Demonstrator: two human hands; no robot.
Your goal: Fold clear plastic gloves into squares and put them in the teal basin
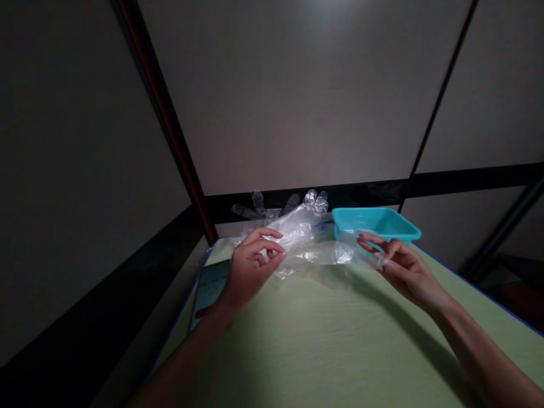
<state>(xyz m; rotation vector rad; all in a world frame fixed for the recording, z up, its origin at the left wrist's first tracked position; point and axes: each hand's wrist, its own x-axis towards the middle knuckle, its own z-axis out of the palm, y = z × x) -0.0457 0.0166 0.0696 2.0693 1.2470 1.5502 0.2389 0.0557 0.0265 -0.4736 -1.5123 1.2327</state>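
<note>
A clear disposable plastic glove [318,255] is stretched between my two hands above the table. My left hand [255,260] pinches its left end between thumb and forefinger. At the other end, my right hand [402,266] grips the thin film, with its thumb and fingers closed on the edge. Behind my left hand lies a loose heap of clear plastic gloves [293,224], some with fingers sticking up against the wall. The turquoise plastic basin [376,218] sits just beyond my right hand; its inside is mostly hidden.
The pale green table [306,345] has a blue edge. A flat, dark-framed tablet or phone-like object [209,289] lies on the left, partly behind my left forearm. Pale panels with dark strips [297,102] rise directly behind the table.
</note>
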